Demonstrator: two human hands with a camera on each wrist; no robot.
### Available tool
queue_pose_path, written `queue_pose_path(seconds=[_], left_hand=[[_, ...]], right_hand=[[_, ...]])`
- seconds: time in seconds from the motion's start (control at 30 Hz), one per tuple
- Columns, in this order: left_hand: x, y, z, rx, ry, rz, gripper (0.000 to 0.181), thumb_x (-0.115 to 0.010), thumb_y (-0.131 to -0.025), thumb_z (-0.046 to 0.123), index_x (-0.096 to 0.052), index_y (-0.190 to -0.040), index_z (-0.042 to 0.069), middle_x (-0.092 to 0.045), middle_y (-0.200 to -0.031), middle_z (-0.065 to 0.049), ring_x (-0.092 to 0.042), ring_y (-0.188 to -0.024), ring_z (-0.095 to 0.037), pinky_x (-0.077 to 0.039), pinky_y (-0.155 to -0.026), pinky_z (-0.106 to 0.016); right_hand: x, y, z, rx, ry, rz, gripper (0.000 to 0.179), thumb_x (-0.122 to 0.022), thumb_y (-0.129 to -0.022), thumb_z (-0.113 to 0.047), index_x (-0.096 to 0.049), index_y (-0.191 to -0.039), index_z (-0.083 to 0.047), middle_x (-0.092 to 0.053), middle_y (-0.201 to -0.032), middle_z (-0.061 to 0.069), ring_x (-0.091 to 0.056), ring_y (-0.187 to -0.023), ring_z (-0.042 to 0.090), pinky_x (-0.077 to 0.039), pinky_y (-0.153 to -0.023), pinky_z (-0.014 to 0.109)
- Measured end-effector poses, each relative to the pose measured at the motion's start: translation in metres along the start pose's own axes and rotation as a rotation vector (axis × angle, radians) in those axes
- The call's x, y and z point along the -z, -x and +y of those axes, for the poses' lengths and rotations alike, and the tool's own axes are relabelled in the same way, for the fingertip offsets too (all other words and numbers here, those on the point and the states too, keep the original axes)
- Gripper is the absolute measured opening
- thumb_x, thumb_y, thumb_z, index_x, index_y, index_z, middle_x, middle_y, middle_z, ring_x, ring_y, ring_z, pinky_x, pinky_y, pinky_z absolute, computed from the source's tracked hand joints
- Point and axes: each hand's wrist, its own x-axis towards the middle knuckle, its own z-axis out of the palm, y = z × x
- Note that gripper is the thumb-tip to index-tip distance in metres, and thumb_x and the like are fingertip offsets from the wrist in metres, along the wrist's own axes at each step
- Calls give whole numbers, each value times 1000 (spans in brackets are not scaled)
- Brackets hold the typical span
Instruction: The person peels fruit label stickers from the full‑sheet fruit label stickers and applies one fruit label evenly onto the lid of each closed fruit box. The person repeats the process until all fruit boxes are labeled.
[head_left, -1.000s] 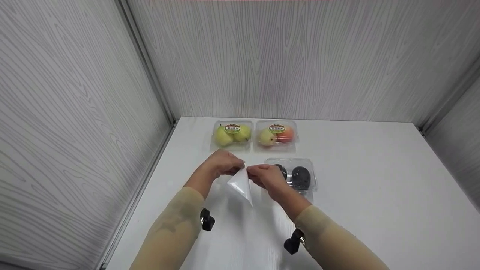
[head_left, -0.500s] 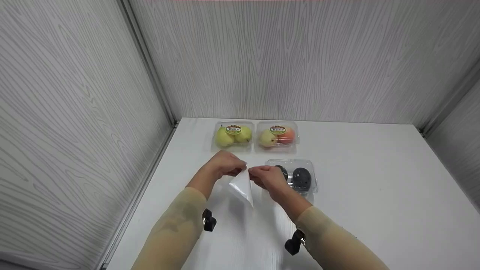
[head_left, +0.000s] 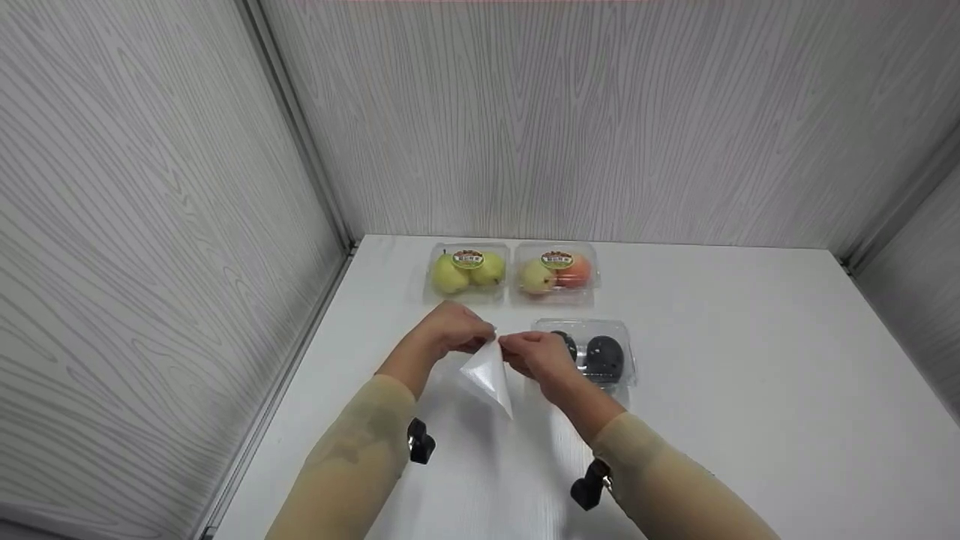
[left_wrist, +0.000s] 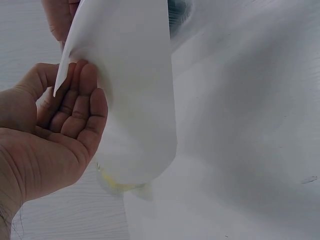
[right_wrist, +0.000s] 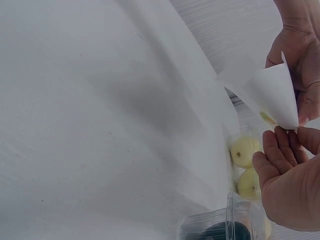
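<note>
A thin, glossy white sheet of paper [head_left: 487, 375] hangs curled above the table between the two hands. My left hand [head_left: 455, 328] pinches its upper edge between thumb and fingers, and my right hand [head_left: 541, 358] pinches it close beside. In the left wrist view the sheet [left_wrist: 135, 100] spreads wide with a rounded corner; a small green-yellow patch shows on the sheet [right_wrist: 277, 95] in the right wrist view. Partly behind my right hand stands a clear plastic clamshell box [head_left: 624, 337] with two dark, speckled oval fruits [head_left: 604, 360]. Its lid carries no visible label.
Two clear clamshell boxes stand at the back of the white table [head_left: 720, 375], each with an oval label. Two yellow-green pears [head_left: 450, 277] fill the left box; a pale pear [head_left: 537, 277] and a red-orange fruit [head_left: 574, 271] lie in the right one. Grey wood-grain panels [head_left: 562, 112] enclose the table.
Both hands keep their pinch on the sheet. Its hanging lower tip has swung slightly to the right and down. The boxes have stayed where they were.
</note>
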Motion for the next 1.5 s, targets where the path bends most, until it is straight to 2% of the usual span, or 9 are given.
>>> queue_pose_path(seconds=[0.13, 0.37, 0.5, 0.73, 0.87, 1.0, 1.17, 1.33, 1.5], left_hand=[[-1, 0, 1, -8, 6, -5, 8, -76, -86, 7, -78, -87, 0, -76, -78, -6, -73, -74, -16, -63, -81, -34], [-3, 1, 2, -19, -15, -13, 12, -72, -86, 7, -80, -89, -1, -74, -75, -4, -72, -72, -15, -63, -81, -34], [-3, 0, 0, -30, -18, -21, 12, -72, -87, 8, -79, -89, -1, -75, -75, -5, -72, -73, -15, -63, -81, -34], [-1, 0, 0, -20, 12, -29, 10, -73, -87, 9, -76, -78, 5, -75, -76, -5, -72, -74, -15, -62, -77, -31], [2, 0, 1, 0, 37, -35, 15, -74, -88, 13, -73, -74, 7, -74, -76, -4, -73, -75, -16, -62, -81, -33], [5, 1, 3, 10, 34, -25, 15, -73, -88, 14, -73, -75, 7, -74, -76, -4, -73, -75, -16, -62, -84, -35], [10, 0, 2, 13, 49, -4, 11, -72, -84, 12, -71, -75, 6, -73, -77, -4, -72, -75, -17, -61, -77, -31], [16, -4, -4, 15, 65, 6, 11, -71, -84, 10, -70, -74, 6, -72, -78, -5, -71, -75, -16, -61, -78, -32], [21, -7, -11, 27, 67, 32, 8, -72, -84, 10, -72, -82, 3, -74, -84, -7, -72, -81, -19, -62, -85, -35]], right_hand=[[0, -1, 1, -3, -3, 14, 23, -71, -99, -14, -77, -111, 6, -79, -96, 12, -75, -91, 16, -57, -101, 45], [0, 0, 2, -2, -16, 19, 25, -69, -99, -12, -75, -113, 7, -79, -102, 16, -76, -97, 19, -56, -102, 46], [0, -1, 3, -2, -13, 29, 25, -67, -99, -11, -75, -113, 9, -79, -99, 15, -75, -94, 18, -57, -100, 43], [3, -3, 2, 2, -12, 37, 25, -66, -99, -10, -74, -114, 9, -78, -93, 12, -74, -91, 17, -57, -100, 44], [6, -2, -1, 4, -9, 42, 23, -65, -99, -10, -75, -112, 7, -79, -95, 14, -76, -93, 18, -55, -103, 46], [8, -3, -3, 3, -8, 54, 21, -66, -99, -11, -76, -108, 5, -79, -94, 14, -76, -92, 18, -59, -95, 38], [11, -4, -6, 1, -14, 66, 21, -67, -98, -12, -76, -106, 5, -79, -91, 13, -75, -87, 16, -60, -86, 32], [15, -5, -10, -5, -27, 70, 23, -68, -99, -11, -75, -111, 7, -79, -95, 14, -75, -89, 17, -59, -92, 35], [20, -5, -15, -16, -12, 78, 26, -68, -99, -13, -75, -116, 6, -79, -99, 14, -76, -93, 18, -57, -100, 40]])
